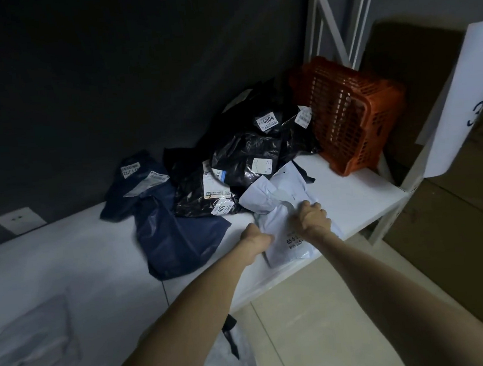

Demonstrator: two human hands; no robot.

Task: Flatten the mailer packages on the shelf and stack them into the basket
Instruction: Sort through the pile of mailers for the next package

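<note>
"Mailer packages (243,153): report hand contact first, then work outward from the nearest item."

"Left hand (253,237): fingers curled, gripping the left edge of the white mailer (283,246). Right hand (312,216): knuckles up, fingers curled down onto the upper part of the same mailer, holding it."

"Condition of that item?"

"It lies at the front edge of the shelf (352,196), creased. Its printed label faces up between the two hands, and its near corner is at the shelf lip."

"Remaining stock?"

"Second white mailer (281,188): just behind the first, touching it, crumpled. Navy mailer (175,241): left of the hands, near the front edge. Another navy mailer (135,186): behind that one, by the dark wall, labels up. Black mailers (195,198): heaped mid-shelf, glossy and wrinkled, several white labels showing. Basket (351,120): orange, at the far right end of the shelf, tipped on its side against the black heap. Whether any mailer lies inside it cannot be determined"
</note>
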